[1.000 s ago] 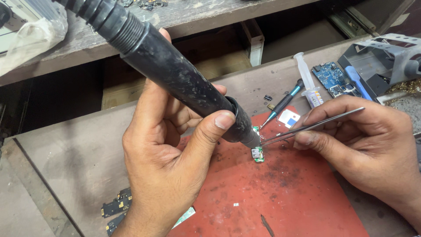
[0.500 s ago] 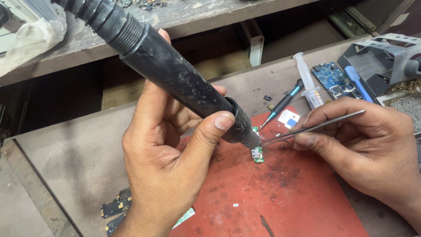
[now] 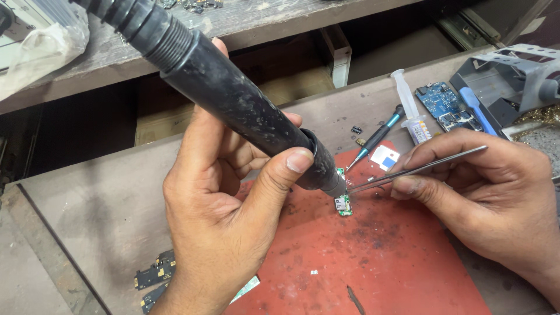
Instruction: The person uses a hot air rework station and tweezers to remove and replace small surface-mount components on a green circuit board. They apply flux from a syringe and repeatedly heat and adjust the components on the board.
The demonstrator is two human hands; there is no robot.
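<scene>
Here the left hand (image 3: pixel 224 210) grips a black hot-air wand (image 3: pixel 233 99) slanting down-right; right hand (image 3: pixel 496 198) pinches tweezers (image 3: pixel 417 170).

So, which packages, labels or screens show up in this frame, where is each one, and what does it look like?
Plastic bag: top left on the wooden shelf, crumpled, clear, over a pale box.
Label on the syringe: right of centre on the bench, a white band with small coloured print around the barrel.
Small card: at the red mat's upper edge, white square with a blue patch.
No screens in view.
</scene>
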